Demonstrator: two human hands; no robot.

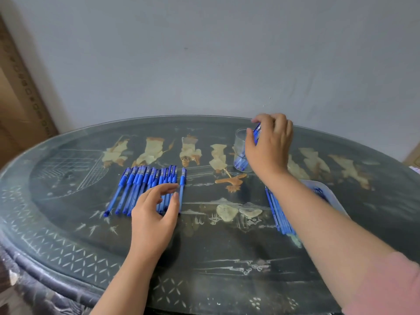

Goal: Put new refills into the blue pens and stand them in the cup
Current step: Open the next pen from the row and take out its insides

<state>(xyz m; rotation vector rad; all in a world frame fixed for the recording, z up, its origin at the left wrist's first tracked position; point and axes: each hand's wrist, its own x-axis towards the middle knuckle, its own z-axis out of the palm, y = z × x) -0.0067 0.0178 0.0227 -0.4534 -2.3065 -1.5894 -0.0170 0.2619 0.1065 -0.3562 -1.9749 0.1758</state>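
A row of several blue pens (141, 189) lies at the table's left middle, with one pen (182, 189) slightly apart on the right. My left hand (154, 214) hovers over the row's near end, fingers loosely spread, thumb close to the single pen. A clear plastic cup (240, 151) stands at the back right with blue pens inside. My right hand (269, 144) is over the cup and grips a blue pen (257, 131) that stands in it. A bundle of blue refills (278, 214) lies near the right forearm.
A white plastic tray (327, 192) sits at the right, partly under my right arm. The dark oval table (204, 258) has a glass top with inlaid figures and backs onto a grey wall. A cardboard board leans at the far left.
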